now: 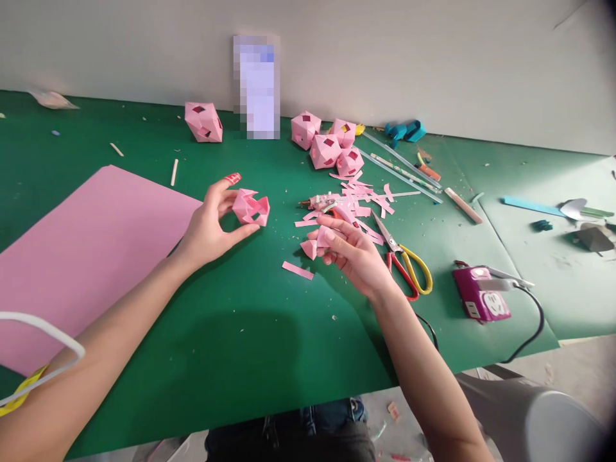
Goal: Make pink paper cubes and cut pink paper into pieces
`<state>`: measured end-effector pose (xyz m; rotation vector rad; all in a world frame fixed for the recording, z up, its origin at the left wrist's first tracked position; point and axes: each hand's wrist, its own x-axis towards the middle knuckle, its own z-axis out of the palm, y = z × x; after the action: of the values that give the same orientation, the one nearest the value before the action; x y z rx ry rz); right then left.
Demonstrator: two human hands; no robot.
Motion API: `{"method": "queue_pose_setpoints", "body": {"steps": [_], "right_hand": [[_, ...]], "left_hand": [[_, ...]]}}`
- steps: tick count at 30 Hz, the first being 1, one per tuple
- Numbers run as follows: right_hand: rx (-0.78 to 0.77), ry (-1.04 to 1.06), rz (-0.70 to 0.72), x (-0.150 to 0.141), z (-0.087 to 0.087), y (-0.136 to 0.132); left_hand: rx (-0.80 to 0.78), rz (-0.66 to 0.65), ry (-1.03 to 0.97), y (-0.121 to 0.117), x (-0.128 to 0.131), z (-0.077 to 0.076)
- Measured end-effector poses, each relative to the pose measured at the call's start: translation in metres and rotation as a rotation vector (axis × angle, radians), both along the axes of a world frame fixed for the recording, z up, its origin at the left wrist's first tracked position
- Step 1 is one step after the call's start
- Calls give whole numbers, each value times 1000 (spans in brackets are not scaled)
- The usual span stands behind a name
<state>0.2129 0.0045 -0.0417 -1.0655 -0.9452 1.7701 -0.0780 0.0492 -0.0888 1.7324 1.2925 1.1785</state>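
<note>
Between the thumb and fingers of my left hand (pixel 212 218) is a pink folded-paper shape (pixel 251 209) with an open, jagged top. My right hand (pixel 353 253) pinches a small pink folded-paper piece (pixel 325 237) between thumb and fingers. Another small pink folded piece (pixel 308 249) shows just left of those fingertips; whether it is held or lies on the table I cannot tell. A loose pink paper strip (pixel 298 270) lies below them. Beyond the right hand, pink paper strips (pixel 359 196) are heaped around a glue gun (pixel 320 202), partly covered.
Scissors (pixel 402 256) with red and yellow handles lie right of my right hand. Several finished pink paper polyhedra (pixel 326 151) stand near the wall, with another polyhedron (pixel 204 122) further left. A pink sheet (pixel 96 244) covers the left side. A purple power socket (pixel 481 294) sits at right.
</note>
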Motion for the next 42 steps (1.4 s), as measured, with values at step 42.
{"method": "queue_pose_setpoints", "body": {"steps": [42], "right_hand": [[658, -120, -12, -7, 5, -19]], "left_hand": [[-179, -400, -367, -50, 42, 43]]}}
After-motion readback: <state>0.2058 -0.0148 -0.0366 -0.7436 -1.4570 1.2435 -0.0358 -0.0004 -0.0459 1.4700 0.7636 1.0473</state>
